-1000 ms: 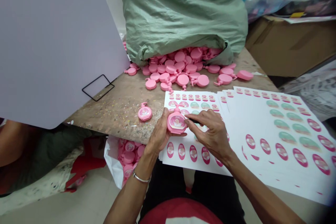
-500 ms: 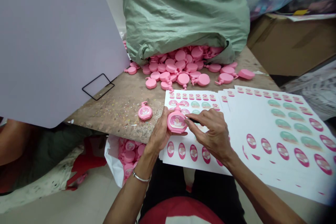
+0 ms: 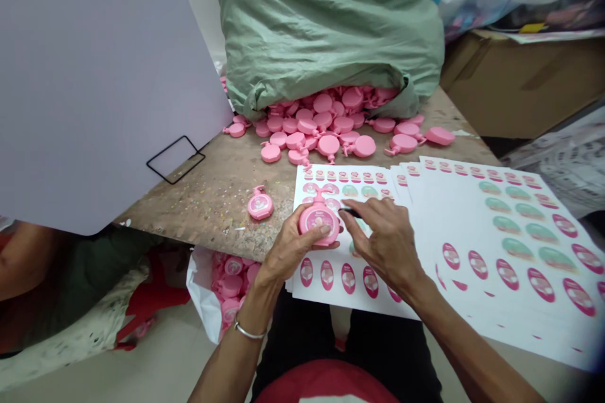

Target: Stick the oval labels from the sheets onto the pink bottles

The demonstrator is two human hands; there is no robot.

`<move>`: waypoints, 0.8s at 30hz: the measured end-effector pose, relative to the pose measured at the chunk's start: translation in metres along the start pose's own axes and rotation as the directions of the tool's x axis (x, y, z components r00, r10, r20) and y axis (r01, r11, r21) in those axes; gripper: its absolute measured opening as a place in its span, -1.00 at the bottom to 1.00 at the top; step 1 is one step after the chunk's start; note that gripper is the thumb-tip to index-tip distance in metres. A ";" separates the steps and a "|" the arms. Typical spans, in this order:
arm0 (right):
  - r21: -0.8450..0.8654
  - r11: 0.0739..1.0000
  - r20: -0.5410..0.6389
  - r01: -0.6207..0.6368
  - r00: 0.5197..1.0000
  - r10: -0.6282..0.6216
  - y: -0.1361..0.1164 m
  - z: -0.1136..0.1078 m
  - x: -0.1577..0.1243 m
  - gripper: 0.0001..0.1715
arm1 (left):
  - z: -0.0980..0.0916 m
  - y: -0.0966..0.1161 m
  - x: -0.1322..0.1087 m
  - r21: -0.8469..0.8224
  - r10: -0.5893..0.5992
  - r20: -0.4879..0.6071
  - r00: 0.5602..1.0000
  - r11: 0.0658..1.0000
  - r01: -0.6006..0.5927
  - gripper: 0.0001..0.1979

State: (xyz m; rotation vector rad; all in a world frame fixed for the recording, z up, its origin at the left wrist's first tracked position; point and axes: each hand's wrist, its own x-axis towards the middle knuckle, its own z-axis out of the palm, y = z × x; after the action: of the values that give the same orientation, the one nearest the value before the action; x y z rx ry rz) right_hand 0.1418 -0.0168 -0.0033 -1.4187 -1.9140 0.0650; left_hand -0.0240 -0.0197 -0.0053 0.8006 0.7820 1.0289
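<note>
A round pink bottle (image 3: 319,217) with an oval label on its face is gripped in my left hand (image 3: 293,245), the thumb lying over the label. Just right of it, my right hand (image 3: 385,236) pinches a small dark tool (image 3: 350,211) between thumb and fingers, apart from the bottle. Beneath both hands lies a sticker sheet (image 3: 316,296) with rows of pink and green labels. Another labelled pink bottle (image 3: 260,206) rests on the table to the left.
Many plain pink bottles (image 3: 328,145) spill from a green sack (image 3: 326,19) onto the table (image 3: 198,214). More sheets (image 3: 430,201) lie at right. A white bag (image 3: 203,289) of bottles hangs below the left edge. Someone's arm (image 3: 23,258) shows at far left.
My left thumb has moved onto the label. My right hand with the dark tool has drawn slightly away to the right of the bottle.
</note>
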 end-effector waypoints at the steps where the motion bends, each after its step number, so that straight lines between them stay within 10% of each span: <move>1: 0.034 0.998 -0.005 -0.052 0.999 0.052 -0.001 0.002 -0.001 -0.62 | 0.002 0.000 -0.002 0.017 -0.001 0.005 1.000 1.000 0.001 -0.54; 6: 0.251 0.940 0.078 -0.229 0.973 0.217 0.016 0.020 0.006 -0.20 | -0.005 -0.002 -0.015 0.134 -0.051 0.017 0.999 0.990 0.048 -0.60; 9: 0.167 0.922 0.088 -0.350 0.936 0.340 0.054 0.032 0.032 -0.32 | -0.035 -0.004 -0.014 0.334 0.036 -0.219 0.975 0.942 0.041 -0.65; 13: -0.123 0.881 0.183 -0.456 0.862 0.472 0.091 0.058 0.088 -0.55 | -0.078 -0.007 0.002 0.808 0.387 -0.385 0.838 0.580 0.103 -0.70; 19: -0.202 0.881 0.182 -0.428 0.867 0.464 0.084 0.096 0.143 -0.59 | -0.087 0.002 0.014 0.989 0.746 -0.147 0.649 0.111 0.096 -0.62; 22: -0.209 0.905 0.204 -0.370 0.889 0.410 0.080 0.077 0.140 -0.63 | -0.080 0.019 0.011 0.980 0.771 -0.126 0.625 0.194 -0.041 -0.68; 24: -0.176 0.956 0.267 -0.234 0.923 0.275 0.072 0.053 0.127 -0.68 | -0.071 0.030 0.012 0.921 0.676 -0.173 0.716 0.369 -0.126 -0.70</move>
State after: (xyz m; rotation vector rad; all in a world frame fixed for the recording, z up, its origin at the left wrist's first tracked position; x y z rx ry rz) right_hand 0.1550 0.1378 -0.0075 -1.8354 -1.9831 0.2814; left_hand -0.0934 0.0148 -0.0165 1.7296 1.7521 1.3471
